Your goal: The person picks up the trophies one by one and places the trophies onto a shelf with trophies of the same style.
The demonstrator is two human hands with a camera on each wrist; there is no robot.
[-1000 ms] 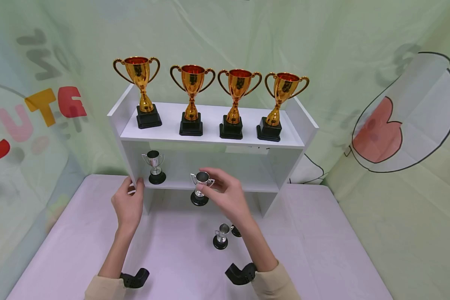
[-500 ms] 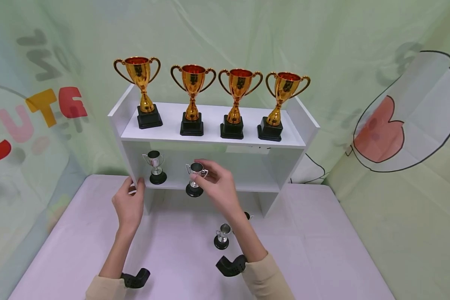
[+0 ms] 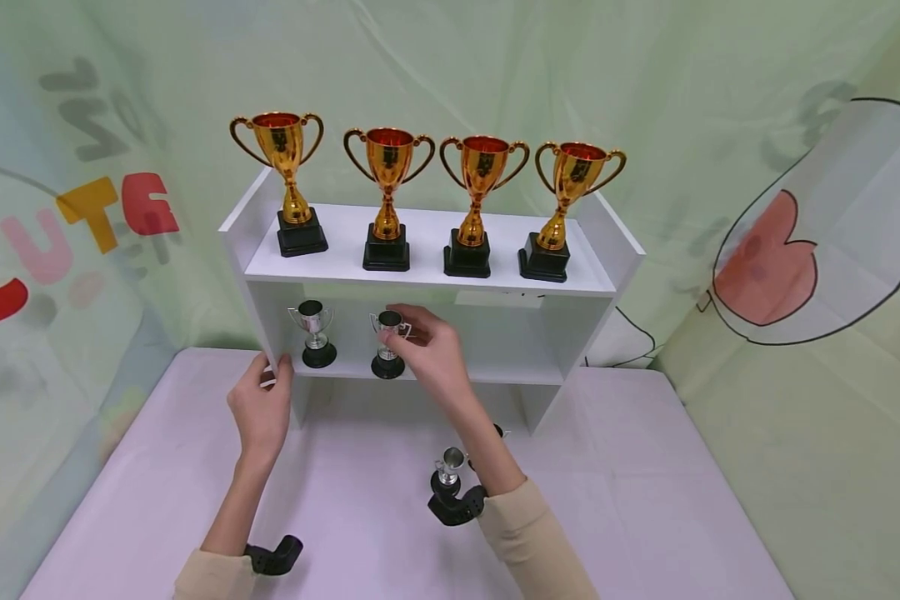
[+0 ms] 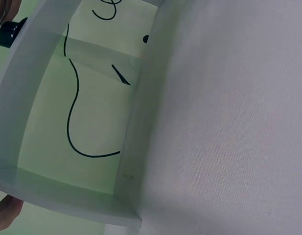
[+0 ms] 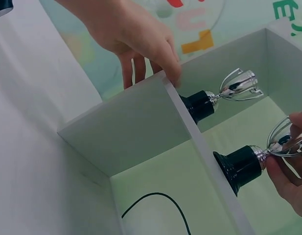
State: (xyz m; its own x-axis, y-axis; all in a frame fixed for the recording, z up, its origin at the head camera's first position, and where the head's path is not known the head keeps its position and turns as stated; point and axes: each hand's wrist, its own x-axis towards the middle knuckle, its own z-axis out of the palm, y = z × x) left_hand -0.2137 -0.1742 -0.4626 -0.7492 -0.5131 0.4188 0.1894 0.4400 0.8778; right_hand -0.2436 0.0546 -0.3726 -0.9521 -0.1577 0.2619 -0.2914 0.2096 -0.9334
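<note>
My right hand (image 3: 437,354) pinches a small silver trophy (image 3: 387,365) by its cup, thumb in front and fingers behind. The trophy stands upright, its black base right at the front of the middle board of a white shelf unit (image 3: 495,354). Another silver trophy (image 3: 317,335) stands to its left on the same board. My left hand (image 3: 258,417) grips the unit's left side panel, thumb at the front edge and fingers outside, as the right wrist view shows. In that view the held trophy's base (image 5: 241,169) meets the board's edge.
Several gold trophies (image 3: 387,200) with black bases line the top board. On the table (image 3: 645,500), a silver trophy (image 3: 450,467) stands partly behind the right wrist's black camera mount (image 3: 456,507). Another small trophy (image 3: 499,431) is mostly hidden by the right forearm.
My right hand has carried the silver trophy up and slightly left, from in front of the unit to the middle board. The left hand keeps its grip on the side panel.
</note>
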